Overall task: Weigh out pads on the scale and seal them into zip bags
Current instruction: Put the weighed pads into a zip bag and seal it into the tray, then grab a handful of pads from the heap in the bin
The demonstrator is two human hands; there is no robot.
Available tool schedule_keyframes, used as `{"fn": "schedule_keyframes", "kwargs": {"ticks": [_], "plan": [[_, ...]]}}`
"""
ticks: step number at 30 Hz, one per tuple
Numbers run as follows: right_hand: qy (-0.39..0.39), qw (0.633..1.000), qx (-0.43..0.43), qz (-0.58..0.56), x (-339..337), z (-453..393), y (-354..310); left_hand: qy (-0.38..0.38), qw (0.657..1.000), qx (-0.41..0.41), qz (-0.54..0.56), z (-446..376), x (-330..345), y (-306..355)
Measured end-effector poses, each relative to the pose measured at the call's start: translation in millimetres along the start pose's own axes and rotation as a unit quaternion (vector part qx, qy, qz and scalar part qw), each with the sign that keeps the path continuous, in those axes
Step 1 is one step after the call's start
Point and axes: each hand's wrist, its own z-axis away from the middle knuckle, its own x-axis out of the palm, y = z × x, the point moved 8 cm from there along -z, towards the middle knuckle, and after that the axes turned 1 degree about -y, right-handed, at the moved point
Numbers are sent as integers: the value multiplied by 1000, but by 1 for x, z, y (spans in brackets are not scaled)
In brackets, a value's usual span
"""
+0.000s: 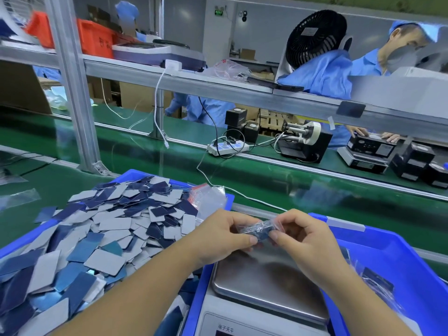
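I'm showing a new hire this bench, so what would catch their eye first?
Probably the heap of blue and grey pads spilling over the blue bin at left. Next, both hands, left hand and right hand, pinching a filled zip bag above the scale pan.

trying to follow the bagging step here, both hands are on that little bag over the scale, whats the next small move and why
Probably run the fingertips along the bag's mouth to press the zip shut. Both the left hand and the right hand pinch the small zip bag, with blue pads visible inside, above the bare scale pan, so weighing seems done. Whether the zip is already closed cannot be told.
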Motion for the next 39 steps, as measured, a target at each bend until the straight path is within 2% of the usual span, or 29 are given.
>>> {"fn": "schedule_keyframes", "kwargs": {"ticks": [5,9,12,17,18,20,22,23,27,28,30,35,39], "plan": [[21,999,14,21,-11,-5,-11,8,997,26,67,4,-2,10],[103,992,12,72,-59,-3,-22,76,996,36,30,4,-15,10],[172,981,29,81,-103,12,-16,100,994,43,-26,5,-22,10],[218,958,123,138,-128,51,30,110,988,50,-99,6,-20,5],[226,951,129,165,-131,60,36,111,986,51,-111,6,-20,3],[239,920,94,295,-138,72,33,115,984,50,-126,6,-19,1],[224,881,56,413,-140,77,26,123,981,56,-138,6,-21,1],[197,876,67,436,-138,78,30,127,980,62,-140,6,-22,3],[0,851,234,470,-113,91,68,138,978,71,-142,9,-24,9],[-23,850,256,460,-109,95,71,139,977,67,-148,10,-24,10],[-10,863,256,435,-106,95,64,131,974,48,-178,10,-24,14],[15,883,166,438,-69,70,18,50,959,33,-276,9,-27,37],[0,901,79,427,-14,48,-22,66,937,37,-341,22,-55,44]]}}
